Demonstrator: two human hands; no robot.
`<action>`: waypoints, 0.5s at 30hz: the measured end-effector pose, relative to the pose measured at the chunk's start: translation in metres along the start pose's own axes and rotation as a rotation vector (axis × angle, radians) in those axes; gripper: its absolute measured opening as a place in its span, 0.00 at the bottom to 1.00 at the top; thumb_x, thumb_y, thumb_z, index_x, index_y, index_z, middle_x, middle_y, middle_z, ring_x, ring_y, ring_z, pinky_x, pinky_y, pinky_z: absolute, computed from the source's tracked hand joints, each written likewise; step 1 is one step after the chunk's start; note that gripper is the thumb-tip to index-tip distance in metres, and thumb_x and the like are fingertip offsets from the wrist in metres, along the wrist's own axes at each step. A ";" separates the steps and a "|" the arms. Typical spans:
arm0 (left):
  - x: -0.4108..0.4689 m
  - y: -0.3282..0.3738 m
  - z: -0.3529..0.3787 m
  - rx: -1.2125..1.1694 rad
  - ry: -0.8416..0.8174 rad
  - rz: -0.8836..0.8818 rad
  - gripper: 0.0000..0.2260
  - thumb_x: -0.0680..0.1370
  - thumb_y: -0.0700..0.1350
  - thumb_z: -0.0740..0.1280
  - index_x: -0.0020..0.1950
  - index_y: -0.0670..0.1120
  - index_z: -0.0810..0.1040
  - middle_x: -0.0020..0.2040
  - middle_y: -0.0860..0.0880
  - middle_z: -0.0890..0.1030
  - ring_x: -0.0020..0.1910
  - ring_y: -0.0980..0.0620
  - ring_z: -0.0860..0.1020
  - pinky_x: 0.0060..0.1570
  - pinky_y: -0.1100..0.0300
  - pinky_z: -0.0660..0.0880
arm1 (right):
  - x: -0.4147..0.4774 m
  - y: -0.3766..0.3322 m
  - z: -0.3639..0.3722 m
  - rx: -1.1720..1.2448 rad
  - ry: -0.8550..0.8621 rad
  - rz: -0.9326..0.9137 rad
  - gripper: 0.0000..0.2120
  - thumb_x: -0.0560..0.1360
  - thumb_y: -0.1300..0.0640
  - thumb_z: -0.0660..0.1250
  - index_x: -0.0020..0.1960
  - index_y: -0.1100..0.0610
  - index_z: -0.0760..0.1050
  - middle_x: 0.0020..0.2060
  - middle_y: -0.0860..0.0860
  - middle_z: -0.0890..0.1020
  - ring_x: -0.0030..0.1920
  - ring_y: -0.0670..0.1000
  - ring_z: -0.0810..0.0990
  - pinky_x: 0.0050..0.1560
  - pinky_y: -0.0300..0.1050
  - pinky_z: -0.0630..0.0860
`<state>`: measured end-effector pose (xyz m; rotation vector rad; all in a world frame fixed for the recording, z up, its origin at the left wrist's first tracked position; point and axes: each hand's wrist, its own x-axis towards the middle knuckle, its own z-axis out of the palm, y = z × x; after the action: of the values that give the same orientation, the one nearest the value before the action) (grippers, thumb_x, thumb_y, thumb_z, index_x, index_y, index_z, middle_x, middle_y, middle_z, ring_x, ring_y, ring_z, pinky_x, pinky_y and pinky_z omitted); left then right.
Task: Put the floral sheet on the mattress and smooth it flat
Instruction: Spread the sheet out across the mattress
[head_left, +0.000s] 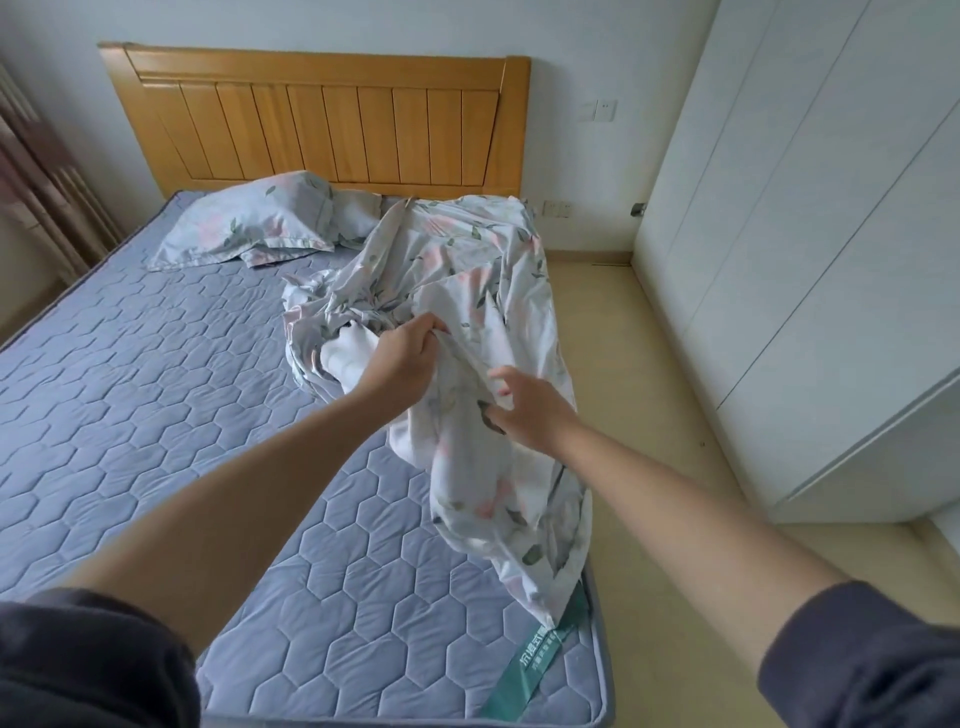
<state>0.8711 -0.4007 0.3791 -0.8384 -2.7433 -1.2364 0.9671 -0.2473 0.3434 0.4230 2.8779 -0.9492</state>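
The floral sheet (457, 270), white with pink flowers and green leaves, lies bunched along the right side of the blue-grey quilted mattress (156, 374), from the headboard down to the near right corner. My left hand (408, 358) grips a raised fold of the sheet in its fingers. My right hand (527, 410) is just to its right, against the same hanging bundle, with thumb and fingers pinching the cloth. Most of the mattress on the left is bare.
Two floral pillows (249, 223) lie at the head of the bed, below the wooden headboard (322, 119). A white wardrobe (810, 260) stands on the right across a strip of beige floor (634, 364). A radiator and curtain are at the far left.
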 end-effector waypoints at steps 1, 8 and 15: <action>-0.002 0.005 -0.002 -0.004 -0.015 0.000 0.12 0.78 0.37 0.55 0.50 0.45 0.78 0.39 0.45 0.78 0.37 0.47 0.74 0.37 0.57 0.69 | -0.002 -0.003 0.005 0.052 0.047 0.008 0.14 0.75 0.54 0.64 0.58 0.58 0.77 0.52 0.54 0.82 0.56 0.55 0.79 0.57 0.49 0.74; -0.009 0.010 -0.019 -0.085 0.058 -0.078 0.13 0.77 0.36 0.55 0.48 0.46 0.78 0.35 0.51 0.77 0.33 0.54 0.72 0.31 0.62 0.67 | -0.008 -0.016 0.029 0.220 0.054 -0.012 0.12 0.77 0.57 0.60 0.35 0.57 0.67 0.30 0.51 0.72 0.35 0.52 0.72 0.42 0.48 0.65; -0.020 -0.062 -0.039 0.841 -0.313 0.347 0.13 0.77 0.55 0.64 0.54 0.47 0.75 0.50 0.50 0.78 0.45 0.47 0.78 0.37 0.58 0.67 | -0.015 -0.018 -0.012 0.453 0.283 0.060 0.17 0.80 0.57 0.55 0.32 0.53 0.64 0.31 0.50 0.70 0.34 0.49 0.68 0.39 0.46 0.64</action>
<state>0.8508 -0.4706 0.3589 -1.3415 -2.7259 0.1402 0.9762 -0.2578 0.3656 0.7246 2.8433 -1.6567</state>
